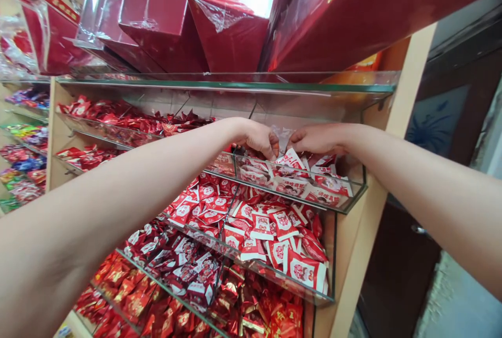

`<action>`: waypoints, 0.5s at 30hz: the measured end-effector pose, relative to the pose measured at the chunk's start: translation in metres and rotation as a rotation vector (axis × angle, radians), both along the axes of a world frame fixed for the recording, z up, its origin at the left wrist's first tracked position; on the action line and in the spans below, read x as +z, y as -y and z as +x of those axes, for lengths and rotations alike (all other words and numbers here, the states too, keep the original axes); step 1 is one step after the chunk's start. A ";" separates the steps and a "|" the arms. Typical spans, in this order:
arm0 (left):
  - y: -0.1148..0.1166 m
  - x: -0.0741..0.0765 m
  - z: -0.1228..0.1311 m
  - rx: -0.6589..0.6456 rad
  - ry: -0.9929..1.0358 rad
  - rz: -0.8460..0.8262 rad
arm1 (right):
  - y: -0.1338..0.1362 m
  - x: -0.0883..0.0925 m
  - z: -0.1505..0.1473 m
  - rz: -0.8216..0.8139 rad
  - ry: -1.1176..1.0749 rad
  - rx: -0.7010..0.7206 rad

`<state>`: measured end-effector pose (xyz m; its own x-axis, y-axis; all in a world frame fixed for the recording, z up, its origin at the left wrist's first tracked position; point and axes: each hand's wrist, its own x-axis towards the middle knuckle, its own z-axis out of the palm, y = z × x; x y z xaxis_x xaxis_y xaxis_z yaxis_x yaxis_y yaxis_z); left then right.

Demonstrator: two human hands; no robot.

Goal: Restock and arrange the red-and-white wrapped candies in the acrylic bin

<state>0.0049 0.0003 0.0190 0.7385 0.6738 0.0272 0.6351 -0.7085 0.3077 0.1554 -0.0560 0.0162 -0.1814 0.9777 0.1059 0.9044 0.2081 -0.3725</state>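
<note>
Both my arms reach forward into a clear glass bin (345, 199) on the upper right of a sweet shelf. My left hand (259, 138) curls its fingers down into the bin. My right hand (317, 139) is beside it, fingers closed, pinching a red-and-white wrapped sweet (291, 158) by its top edge. The bin holds several such sweet packets (314, 186). What, if anything, the left fingers grip is hidden.
Lower glass bins (274, 275) hold more red-and-white and red-gold sweets. Red gift boxes (231, 19) wrapped in film stand on the glass shelf above. Further bins of sweets run to the left (117, 118). A wooden shelf post (376, 212) and a dark door stand on the right.
</note>
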 end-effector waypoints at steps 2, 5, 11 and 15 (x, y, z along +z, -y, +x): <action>0.002 -0.001 -0.003 -0.032 -0.041 0.152 | 0.006 -0.002 0.003 0.063 -0.030 0.028; 0.005 -0.001 -0.004 -0.056 -0.098 0.329 | 0.012 -0.006 0.007 0.166 0.061 0.068; 0.012 0.008 -0.007 -0.053 -0.198 0.287 | 0.010 -0.012 0.012 0.310 0.391 0.012; 0.017 0.017 -0.013 -0.092 -0.323 0.144 | 0.010 -0.013 0.014 0.378 0.364 0.004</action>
